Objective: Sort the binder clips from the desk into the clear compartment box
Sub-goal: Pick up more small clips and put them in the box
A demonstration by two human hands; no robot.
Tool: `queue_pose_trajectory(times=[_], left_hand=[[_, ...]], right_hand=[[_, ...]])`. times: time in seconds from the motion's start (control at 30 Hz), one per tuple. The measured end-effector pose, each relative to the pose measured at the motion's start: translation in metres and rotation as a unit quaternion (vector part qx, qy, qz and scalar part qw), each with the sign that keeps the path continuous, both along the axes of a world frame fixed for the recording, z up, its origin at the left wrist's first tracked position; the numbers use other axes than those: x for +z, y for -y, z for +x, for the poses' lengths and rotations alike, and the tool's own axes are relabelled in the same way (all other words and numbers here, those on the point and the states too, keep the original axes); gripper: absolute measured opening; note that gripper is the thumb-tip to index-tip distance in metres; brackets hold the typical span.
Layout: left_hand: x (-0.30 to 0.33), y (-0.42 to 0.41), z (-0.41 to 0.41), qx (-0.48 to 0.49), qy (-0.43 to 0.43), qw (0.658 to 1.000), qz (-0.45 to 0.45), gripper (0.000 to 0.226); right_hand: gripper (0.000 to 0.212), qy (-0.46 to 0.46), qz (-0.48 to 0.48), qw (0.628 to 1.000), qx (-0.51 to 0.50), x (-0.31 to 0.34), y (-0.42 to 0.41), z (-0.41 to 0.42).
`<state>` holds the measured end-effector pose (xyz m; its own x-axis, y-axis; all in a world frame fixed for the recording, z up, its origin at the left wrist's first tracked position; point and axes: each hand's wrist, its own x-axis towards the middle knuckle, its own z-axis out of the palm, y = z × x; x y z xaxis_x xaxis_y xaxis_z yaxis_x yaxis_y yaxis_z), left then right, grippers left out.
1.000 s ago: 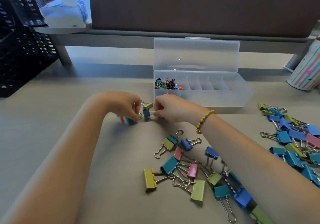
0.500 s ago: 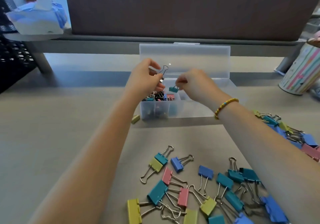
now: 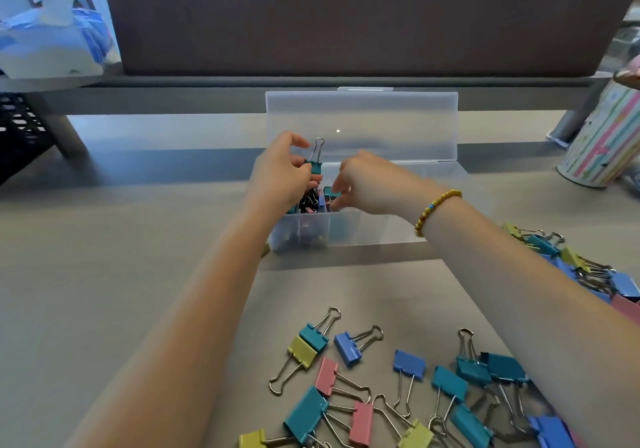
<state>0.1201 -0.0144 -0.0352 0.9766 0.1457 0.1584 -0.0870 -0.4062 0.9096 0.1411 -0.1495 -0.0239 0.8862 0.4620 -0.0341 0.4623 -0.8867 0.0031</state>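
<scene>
At frame centre, our left hand (image 3: 282, 174) pinches a small teal binder clip (image 3: 314, 166) above the clear compartment box (image 3: 381, 229). Our right hand (image 3: 370, 184) pinches another teal clip (image 3: 331, 192) over the box's left compartments; loose clips (image 3: 349, 378) lie lower right.

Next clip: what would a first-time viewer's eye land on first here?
Two hands meet over the left end of the clear compartment box, its lid open: the left hand holds a small teal clip upright, and the right hand pinches another teal clip just above the compartments. Coloured binder clips lie scattered on the desk nearer the camera.
</scene>
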Motion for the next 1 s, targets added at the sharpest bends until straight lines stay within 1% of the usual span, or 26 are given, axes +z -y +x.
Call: queue_pose_trajectory(times=[0.03,0.1,0.13,0.2,0.27,0.33,0.4,0.47,0.53,0.57,0.6,0.63,0.7,0.73,0.8,0.93,1.0], left_hand=[[0.000,0.000,0.000,-0.003,-0.002,1.000,0.006,0.022],[0.001,-0.001,-0.001,-0.013,-0.011,0.999,0.029,0.023],[0.003,-0.001,-0.001,-0.021,-0.017,0.999,0.040,0.023],[0.006,0.000,-0.003,-0.050,-0.033,0.997,0.052,0.023],[0.009,0.001,-0.006,-0.088,-0.051,0.993,0.054,0.024],[0.011,0.002,-0.008,-0.117,-0.066,0.990,0.035,0.025],[0.013,0.003,-0.009,-0.130,-0.077,0.988,0.013,0.026],[0.015,0.003,-0.010,-0.127,-0.077,0.989,0.003,0.029],[0.014,0.000,-0.009,-0.104,-0.060,0.993,0.017,0.033],[0.013,-0.002,-0.009,-0.084,-0.041,0.995,0.042,0.033],[0.012,-0.004,-0.009,-0.062,-0.018,0.995,0.074,0.032],[0.012,-0.006,-0.009,-0.043,0.004,0.994,0.104,0.030],[0.013,-0.011,-0.011,-0.013,0.040,0.986,0.164,0.026],[0.013,-0.016,-0.013,0.001,0.053,0.979,0.196,0.023],[0.013,-0.027,-0.015,0.025,0.069,0.968,0.240,0.017],[0.007,-0.052,-0.018,0.070,0.054,0.964,0.252,0.009],[0.003,-0.059,-0.020,0.076,0.042,0.963,0.255,0.008]], right_hand=[[0.034,-0.012,0.023,1.000,-0.008,0.003,0.003,0.000],[0.036,0.006,0.073,0.997,-0.027,0.008,0.009,-0.001],[0.035,0.016,0.119,0.992,-0.038,0.010,0.012,-0.002],[0.035,0.003,0.239,0.969,-0.058,0.012,0.014,-0.005],[0.033,-0.018,0.328,0.943,-0.054,0.014,0.013,-0.009],[0.027,-0.025,0.374,0.926,-0.039,0.014,0.010,-0.011],[0.019,-0.033,0.399,0.916,-0.031,0.013,0.008,-0.011],[0.011,-0.047,0.421,0.905,-0.034,0.012,0.008,-0.010],[0.007,-0.054,0.442,0.894,-0.052,0.010,0.010,-0.008],[0.009,-0.052,0.437,0.896,-0.065,0.008,0.012,-0.005],[0.013,-0.049,0.413,0.906,-0.076,0.006,0.013,-0.002],[0.018,-0.055,0.372,0.923,-0.081,0.005,0.014,0.002],[0.023,-0.096,0.278,0.953,-0.077,0.006,0.011,0.007],[0.024,-0.116,0.242,0.960,-0.074,0.008,0.008,0.008],[0.027,-0.138,0.206,0.966,-0.069,0.014,0.000,0.009],[0.030,-0.137,0.178,0.971,-0.085,0.015,-0.007,0.006],[0.031,-0.131,0.168,0.972,-0.103,0.009,-0.008,0.004]])
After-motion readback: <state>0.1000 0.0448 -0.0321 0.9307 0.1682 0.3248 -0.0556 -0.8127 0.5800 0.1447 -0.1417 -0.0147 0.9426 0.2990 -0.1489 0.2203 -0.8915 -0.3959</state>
